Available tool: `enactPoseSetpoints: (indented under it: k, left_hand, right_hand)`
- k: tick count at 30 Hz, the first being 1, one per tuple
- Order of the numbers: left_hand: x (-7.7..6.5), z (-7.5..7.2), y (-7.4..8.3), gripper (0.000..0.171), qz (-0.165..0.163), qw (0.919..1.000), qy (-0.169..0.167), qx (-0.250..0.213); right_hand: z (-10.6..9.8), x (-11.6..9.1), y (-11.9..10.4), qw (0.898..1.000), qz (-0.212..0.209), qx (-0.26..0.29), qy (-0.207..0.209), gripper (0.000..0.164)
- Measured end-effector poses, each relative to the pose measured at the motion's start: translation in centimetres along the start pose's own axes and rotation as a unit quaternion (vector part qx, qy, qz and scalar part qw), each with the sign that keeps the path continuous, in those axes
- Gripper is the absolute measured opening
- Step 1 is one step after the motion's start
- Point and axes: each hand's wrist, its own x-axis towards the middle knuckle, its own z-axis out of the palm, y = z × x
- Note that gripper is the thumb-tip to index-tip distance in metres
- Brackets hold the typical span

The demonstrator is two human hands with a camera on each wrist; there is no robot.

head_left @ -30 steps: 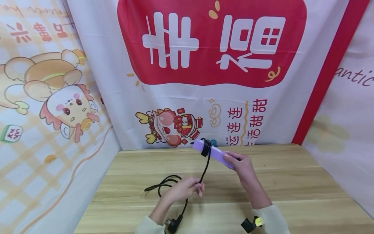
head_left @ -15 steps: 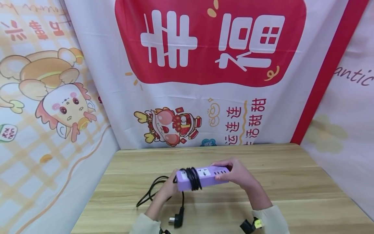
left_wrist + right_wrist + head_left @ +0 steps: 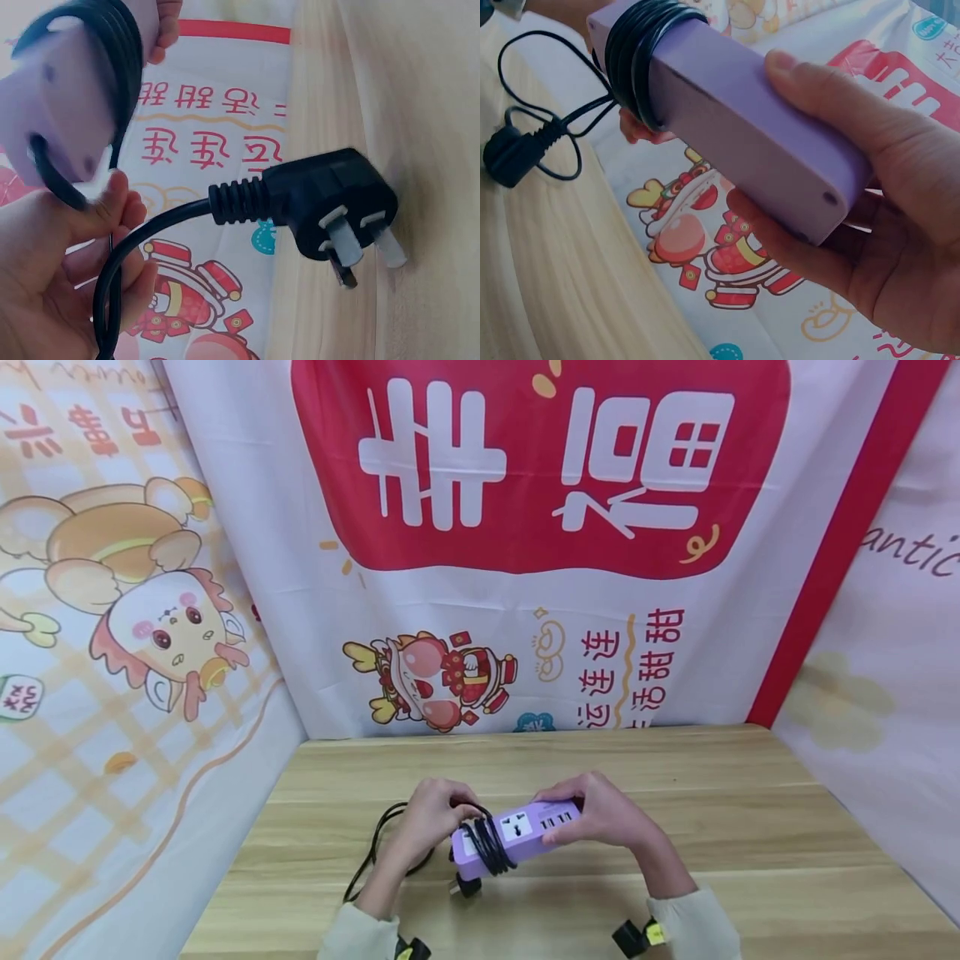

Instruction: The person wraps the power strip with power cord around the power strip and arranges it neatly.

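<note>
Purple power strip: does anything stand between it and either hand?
Nothing visible separates the right hand from the power strip: it grips one end directly. Near the other end, coiled black cord partly covers the strip beside the left hand, which holds that cord.

in the left wrist view, the power strip point(image 3: 67, 105) above the left fingers point(image 3: 139, 289) is blurred and washed out, while the plug point(image 3: 330, 195) to one side of them is crisper, its metal prongs point(image 3: 345, 241) catching light. the right wrist view is dimmer and muted; the black cord point(image 3: 634, 60) beyond the right fingers point(image 3: 799, 247) carries pale glints. the head view is brighter and evenly lit, the tabletop point(image 3: 720, 810) below both hands' fingers bearing only soft, faint shadows.
</note>
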Motion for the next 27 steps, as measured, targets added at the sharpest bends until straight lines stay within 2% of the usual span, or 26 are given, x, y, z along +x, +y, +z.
enactPoseSetpoints:
  k: [6, 15, 24, 27]
  left_hand:
    - [-0.1, 0.3, 0.9, 0.009, 0.022, 0.9954, 0.038, 0.085]
    - [-0.3, 0.7, 2.4, 0.006, 0.036, 0.9834, 0.084, 0.157]
    - [-0.7, 0.3, 3.5, 0.011, 0.058, 0.9737, 0.123, 0.183]
    - [-0.8, 0.0, 4.1, 0.016, 0.063, 0.9737, 0.126, 0.179]
  right_hand:
    - [0.1, -0.1, 0.0, 0.998, -0.004, -0.056, 0.007, 0.055]
    - [-0.5, -0.4, -0.3, 0.995, 0.014, -0.089, 0.03, 0.06]
    - [-0.5, -0.4, -0.9, 0.991, 0.019, -0.118, 0.054, 0.062]
    - [-0.6, -0.5, -1.4, 0.989, 0.026, -0.132, 0.067, 0.061]
